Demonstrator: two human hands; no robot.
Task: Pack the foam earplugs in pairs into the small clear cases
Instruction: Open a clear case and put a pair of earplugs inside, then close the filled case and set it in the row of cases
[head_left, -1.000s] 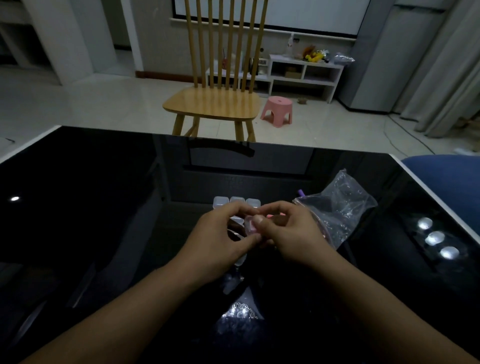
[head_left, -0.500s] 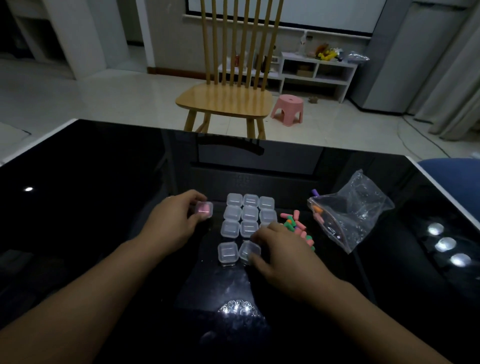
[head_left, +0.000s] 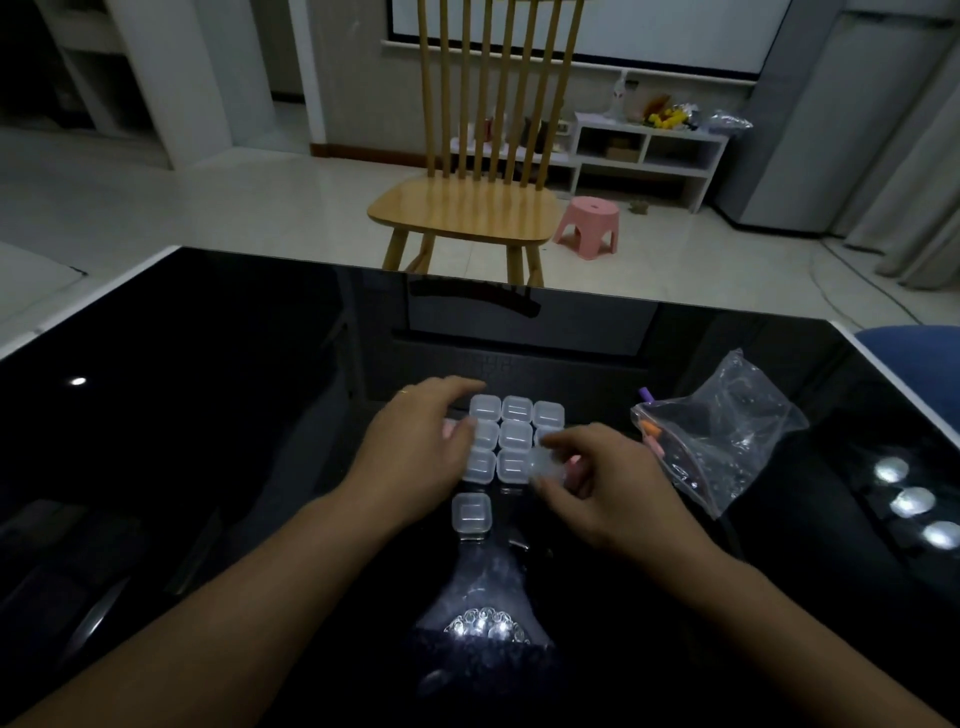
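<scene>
Right hand (head_left: 613, 483) pinches one clear case (head_left: 545, 464) by thumb and finger, left hand (head_left: 415, 447) lies relaxed beside the case block (head_left: 514, 434); risk: a slip or nudge scatters them.

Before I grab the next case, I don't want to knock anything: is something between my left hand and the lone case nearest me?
Nothing visible. The lone case sits apart on bare table just below the left hand; the right hand holds another case off to the side.

Both forearms reach in from the near edge. The left hand (head_left: 415, 447) spreads palm-down, fingers relaxed and extended far; the right hand (head_left: 602, 483) curls, thumb and fingertips pinching together.
</scene>
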